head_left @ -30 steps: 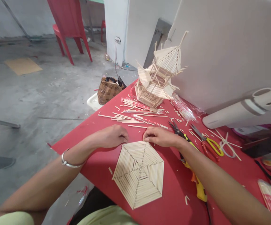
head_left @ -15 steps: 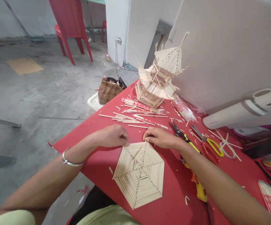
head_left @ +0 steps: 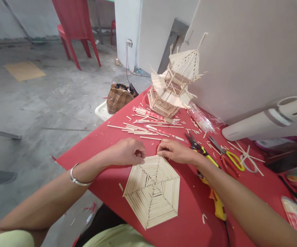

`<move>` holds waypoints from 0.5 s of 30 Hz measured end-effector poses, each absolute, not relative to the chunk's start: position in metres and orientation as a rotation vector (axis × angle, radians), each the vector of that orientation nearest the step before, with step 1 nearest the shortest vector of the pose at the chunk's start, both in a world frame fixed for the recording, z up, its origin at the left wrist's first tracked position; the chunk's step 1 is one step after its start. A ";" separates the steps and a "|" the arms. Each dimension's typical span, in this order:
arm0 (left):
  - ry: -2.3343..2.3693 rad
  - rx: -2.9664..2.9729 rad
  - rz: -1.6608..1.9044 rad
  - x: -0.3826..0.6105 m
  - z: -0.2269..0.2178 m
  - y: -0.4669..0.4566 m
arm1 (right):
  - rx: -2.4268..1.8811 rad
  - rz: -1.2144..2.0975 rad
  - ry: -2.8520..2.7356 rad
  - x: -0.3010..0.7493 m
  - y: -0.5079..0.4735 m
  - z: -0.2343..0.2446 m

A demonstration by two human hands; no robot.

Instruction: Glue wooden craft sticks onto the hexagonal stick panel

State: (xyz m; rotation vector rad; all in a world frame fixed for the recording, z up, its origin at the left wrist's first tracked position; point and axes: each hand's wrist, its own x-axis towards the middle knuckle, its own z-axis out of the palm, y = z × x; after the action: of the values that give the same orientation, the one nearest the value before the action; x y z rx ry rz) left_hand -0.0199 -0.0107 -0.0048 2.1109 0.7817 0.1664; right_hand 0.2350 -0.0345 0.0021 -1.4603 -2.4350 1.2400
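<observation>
A flat hexagonal panel (head_left: 161, 195) of pale wooden sticks, laid in rings round a centre, lies on the red table in front of me. My left hand (head_left: 130, 151) is closed at its upper left edge, thumb and fingers curled together. At the panel's top corner, my right hand (head_left: 173, 151) is closed in a pinch, its fingertips touching or just above the sticks. What either hand has between its fingertips is too small or hidden to tell. Just beyond the hands lie loose sticks (head_left: 130, 128).
A stick-built pagoda model (head_left: 175, 82) stands at the table's far corner. Right of my right hand lie black-and-yellow pliers (head_left: 202, 151), red-and-yellow-handled scissors (head_left: 229, 159) and a yellow glue gun (head_left: 219, 207). A white bottle (head_left: 261, 123) leans by the wall; stick packs (head_left: 201, 118) lie nearby.
My left hand has moved slightly right along the panel's top edge, closer to the right hand. The right hand and the panel have hardly moved.
</observation>
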 end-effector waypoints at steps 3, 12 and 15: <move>0.763 2.156 0.222 -0.018 -0.005 -0.012 | -1.486 1.211 -2.429 0.236 -0.036 0.001; 0.772 2.084 0.192 -0.021 -0.010 -0.005 | -1.510 1.195 -2.380 0.237 -0.037 -0.003; 0.746 2.085 0.198 -0.023 -0.011 -0.003 | -1.479 1.165 -2.439 0.236 -0.036 -0.001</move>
State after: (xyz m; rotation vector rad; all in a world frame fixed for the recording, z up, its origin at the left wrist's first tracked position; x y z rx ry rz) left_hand -0.0232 -0.0030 -0.0114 2.0850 0.7456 0.1981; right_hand 0.2363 -0.0358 -0.0012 -1.4785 -2.4388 1.1648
